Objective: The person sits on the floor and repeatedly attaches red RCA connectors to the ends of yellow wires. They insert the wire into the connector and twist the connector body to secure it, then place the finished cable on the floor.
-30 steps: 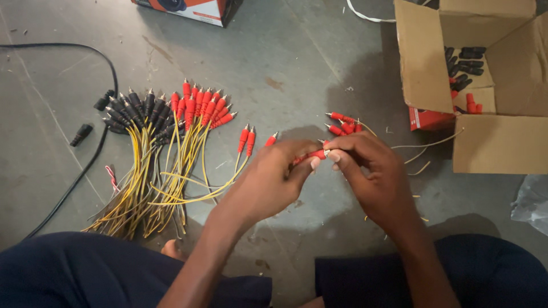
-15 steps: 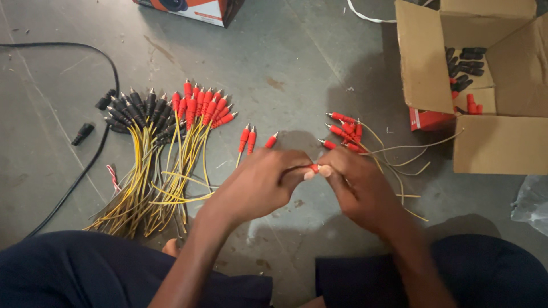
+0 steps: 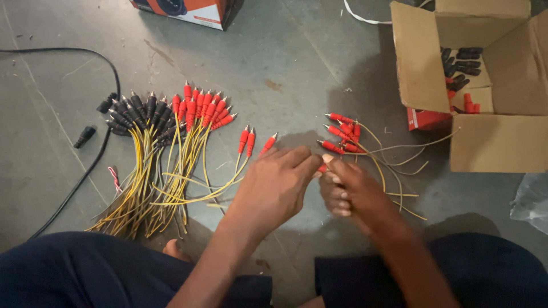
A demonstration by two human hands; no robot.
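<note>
Left hand: the left hand (image 3: 274,185) lies palm down over the floor, its fingertips meeting those of the other hand and pinching a small red plug (image 3: 323,168).
Right hand: the right hand (image 3: 351,191) is curled, knuckles toward the camera, its fingers closed on the same red plug from the opposite side; the hand is slightly blurred.
Held item: only a small part of the red plug shows between the two sets of fingertips; how its wire runs from there cannot be told.
Near group: a small cluster of red-tipped leads (image 3: 342,134) lies just beyond the right hand, their thin yellow wires trailing toward the box.
Loose leads: three red-tipped leads (image 3: 251,140) lie just beyond the left hand, apart from the main bundle.
Main bundle: a large fan of yellow leads (image 3: 154,171) spreads to the left, with black plugs (image 3: 137,111) on its left part and red plugs (image 3: 202,105) on its right part.
Box: an open cardboard box (image 3: 491,142) stands at upper right; black and red plug parts (image 3: 459,63) lie inside.
Floor: a grey concrete floor (image 3: 297,63) bears everything.
Cable: a black cable (image 3: 85,171) curves along the left side.
Carton: an orange and white carton (image 3: 188,8) sits at the top edge.
Legs: dark trousers (image 3: 85,268) fill the bottom of the view.
</note>
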